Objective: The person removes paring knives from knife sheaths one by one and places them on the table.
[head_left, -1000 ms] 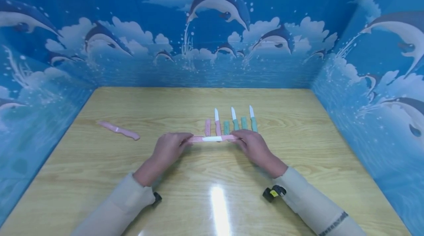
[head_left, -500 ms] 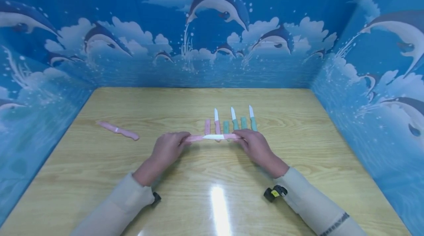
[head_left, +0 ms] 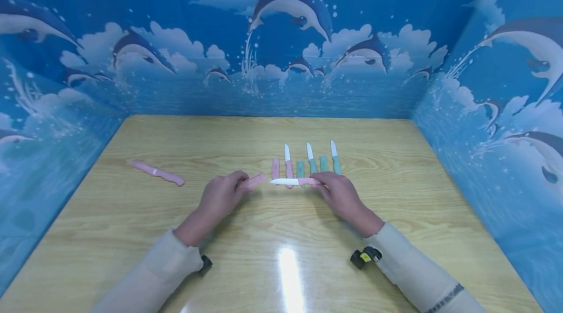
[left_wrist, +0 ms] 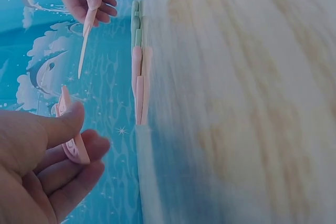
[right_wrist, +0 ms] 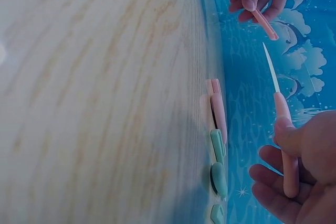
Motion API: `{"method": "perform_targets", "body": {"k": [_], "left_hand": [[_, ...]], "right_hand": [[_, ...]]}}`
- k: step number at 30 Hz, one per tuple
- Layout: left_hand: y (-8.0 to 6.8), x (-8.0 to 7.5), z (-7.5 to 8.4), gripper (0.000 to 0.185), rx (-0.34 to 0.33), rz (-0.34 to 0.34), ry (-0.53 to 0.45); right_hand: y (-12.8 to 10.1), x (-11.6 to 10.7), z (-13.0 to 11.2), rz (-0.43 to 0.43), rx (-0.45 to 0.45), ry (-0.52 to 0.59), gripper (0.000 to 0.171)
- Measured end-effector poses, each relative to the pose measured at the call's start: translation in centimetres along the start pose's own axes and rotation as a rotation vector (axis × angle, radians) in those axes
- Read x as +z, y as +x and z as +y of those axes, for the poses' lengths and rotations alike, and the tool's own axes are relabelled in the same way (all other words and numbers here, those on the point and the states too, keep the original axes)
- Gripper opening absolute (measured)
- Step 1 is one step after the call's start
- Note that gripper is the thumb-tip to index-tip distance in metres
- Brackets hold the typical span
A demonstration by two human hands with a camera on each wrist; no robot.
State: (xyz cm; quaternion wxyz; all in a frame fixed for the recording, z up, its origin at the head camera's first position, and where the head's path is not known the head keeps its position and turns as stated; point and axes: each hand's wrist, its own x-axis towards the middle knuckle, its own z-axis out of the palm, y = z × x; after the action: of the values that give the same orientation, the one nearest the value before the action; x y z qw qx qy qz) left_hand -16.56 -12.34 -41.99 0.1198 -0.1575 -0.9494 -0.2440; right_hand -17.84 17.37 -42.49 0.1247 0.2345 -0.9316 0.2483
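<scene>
I see both sleeves come in from the near edge of the table (head_left: 132, 235), with a glare patch between them. My left hand (head_left: 218, 198) sits just left of centre, thumb and curled fingers pinching a pink sheath (head_left: 251, 181) by its near end; the sheath tilts up and to the right, its open end pointing at the blade. The left wrist view shows the thumb pressed on top of the sheath (left_wrist: 71, 129) and the fingers folded under it. My right hand (head_left: 340, 193) is right of centre, fingers wrapped round the pink handle of a knife (head_left: 293, 181). Its white blade lies level and points left, its tip just short of the sheath, the two apart with a small gap. In the right wrist view the thumb lies along the handle and the bare blade sticks out towards the other hand.

Just beyond the hands stands a row (head_left: 305, 164): a pink sheath, a pink knife, a teal sheath, a teal knife, another teal sheath, another teal knife, all pointing away from me. Well off to the left lies a sheathed pink knife (head_left: 156, 173), angled. Behind the table rise the dolphin walls (head_left: 281, 49).
</scene>
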Motion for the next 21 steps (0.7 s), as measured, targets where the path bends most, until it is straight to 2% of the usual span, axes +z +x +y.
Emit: {"method": "perform_targets", "body": {"k": [6,11,21], "left_hand": [[-0.06,-0.14,-0.04,0.027,-0.035,-0.018,-0.096],[-0.05,-0.09,-0.05,0.016,-0.068,-0.022,-0.213],[0.32,-0.35,-0.16,0.02,-0.184,-0.119,-0.372]], "right_hand": [[-0.24,-0.03,0.04,-0.023,0.022,0.013,0.025],[-0.32,-0.06,0.11,-0.025,0.009,0.014,0.024],[-0.4,-0.07,0.13,-0.011,0.003,0.0,0.022]]}}
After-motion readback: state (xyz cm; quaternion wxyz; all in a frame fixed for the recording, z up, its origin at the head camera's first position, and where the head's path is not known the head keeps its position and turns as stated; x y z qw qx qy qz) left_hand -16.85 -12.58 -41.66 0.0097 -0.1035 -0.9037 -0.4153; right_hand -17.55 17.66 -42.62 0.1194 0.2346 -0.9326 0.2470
